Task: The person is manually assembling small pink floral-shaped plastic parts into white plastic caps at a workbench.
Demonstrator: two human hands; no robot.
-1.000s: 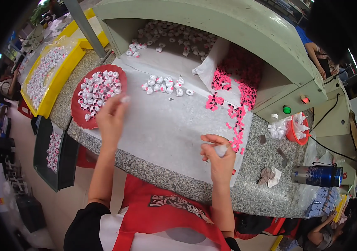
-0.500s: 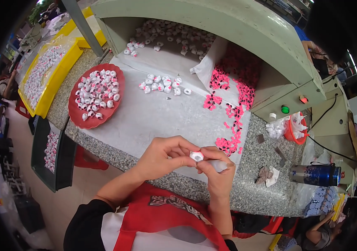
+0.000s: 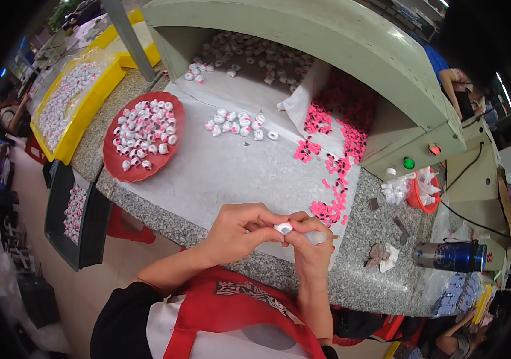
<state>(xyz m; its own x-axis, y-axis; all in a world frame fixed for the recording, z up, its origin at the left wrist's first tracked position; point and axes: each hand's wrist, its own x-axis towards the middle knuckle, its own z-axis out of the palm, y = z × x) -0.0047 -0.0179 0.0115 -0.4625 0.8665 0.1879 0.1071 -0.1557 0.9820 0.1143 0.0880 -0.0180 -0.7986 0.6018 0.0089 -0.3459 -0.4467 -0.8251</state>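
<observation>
From the head view, my left hand (image 3: 235,233) pinches a small white piece (image 3: 283,228) between thumb and fingertips, while the thumb and forefinger of my right hand (image 3: 309,246) press at its other side, the rest of those fingers curled around a translucent bottle (image 3: 315,237). The piece sits where my two hands meet, above the near edge of the white sheet (image 3: 207,179), with loose pink discs (image 3: 326,211) just beyond my right hand. Farther off to my left, a red scalloped plate (image 3: 135,175) holds many similar white pieces.
</observation>
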